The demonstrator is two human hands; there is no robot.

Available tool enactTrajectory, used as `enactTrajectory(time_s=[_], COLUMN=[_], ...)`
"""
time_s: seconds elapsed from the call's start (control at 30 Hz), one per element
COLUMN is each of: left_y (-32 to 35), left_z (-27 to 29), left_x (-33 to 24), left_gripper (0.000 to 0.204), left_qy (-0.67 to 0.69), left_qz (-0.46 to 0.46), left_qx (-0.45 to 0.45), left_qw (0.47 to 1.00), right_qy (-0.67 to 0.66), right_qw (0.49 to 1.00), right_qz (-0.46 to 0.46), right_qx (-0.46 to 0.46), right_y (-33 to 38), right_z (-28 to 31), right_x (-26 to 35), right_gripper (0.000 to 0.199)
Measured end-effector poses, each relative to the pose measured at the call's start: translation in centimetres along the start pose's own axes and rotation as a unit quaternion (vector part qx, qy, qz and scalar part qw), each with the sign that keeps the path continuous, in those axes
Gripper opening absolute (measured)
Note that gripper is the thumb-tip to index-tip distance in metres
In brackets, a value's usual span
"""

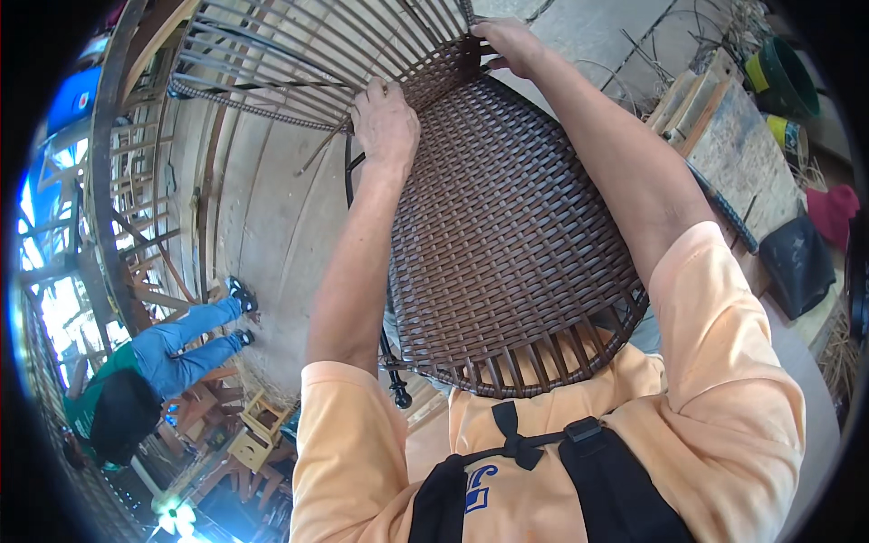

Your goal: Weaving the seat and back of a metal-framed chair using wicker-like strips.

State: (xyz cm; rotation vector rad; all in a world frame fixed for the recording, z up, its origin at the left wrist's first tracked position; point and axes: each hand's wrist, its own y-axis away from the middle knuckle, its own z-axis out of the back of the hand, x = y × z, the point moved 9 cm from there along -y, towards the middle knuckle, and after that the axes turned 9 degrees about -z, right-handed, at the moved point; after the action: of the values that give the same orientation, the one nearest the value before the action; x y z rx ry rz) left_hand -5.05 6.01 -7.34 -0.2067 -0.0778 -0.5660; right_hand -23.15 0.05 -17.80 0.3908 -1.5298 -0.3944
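Observation:
A brown wicker chair [507,217] is tilted in front of me, its closely woven section running toward my body. At its far end, bare spaced strands [281,45] fan out to the upper left above a narrow woven band. My left hand [385,122] is closed over the left end of that band, its fingertips partly hidden among the strands. A loose strand end [312,152] pokes out beside it. At the band's right end, my right hand [514,45] grips the chair's edge with bent fingers; exactly what lies between them is hard to make out.
On the right are a wooden board [742,136], a dark green bucket [786,80], a black bag [797,267] and a magenta cloth item [831,215]. Another person [181,348] in jeans stands at left, near wooden furniture pieces [253,439]. Wooden framing [104,181] lines the left.

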Motion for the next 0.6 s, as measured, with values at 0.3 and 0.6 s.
enactTrajectory(time_s=[0.3, 0.6], left_y=[-4.5, -5.7], left_z=[-1.0, -3.0], left_x=[-3.3, -3.9], left_gripper=[0.037, 0.035], left_qy=[0.044, 0.104], left_qz=[-0.054, -0.057], left_qx=[-0.085, -0.056], left_qw=[0.994, 0.991], right_qy=[0.235, 0.610], right_qw=[0.969, 0.768], right_qz=[0.071, 0.192], right_qx=[-0.010, -0.034], right_y=[-0.4, -5.2], right_z=[-3.3, -4.4], right_x=[2.7, 0.0], right_gripper=[0.032, 0.010])
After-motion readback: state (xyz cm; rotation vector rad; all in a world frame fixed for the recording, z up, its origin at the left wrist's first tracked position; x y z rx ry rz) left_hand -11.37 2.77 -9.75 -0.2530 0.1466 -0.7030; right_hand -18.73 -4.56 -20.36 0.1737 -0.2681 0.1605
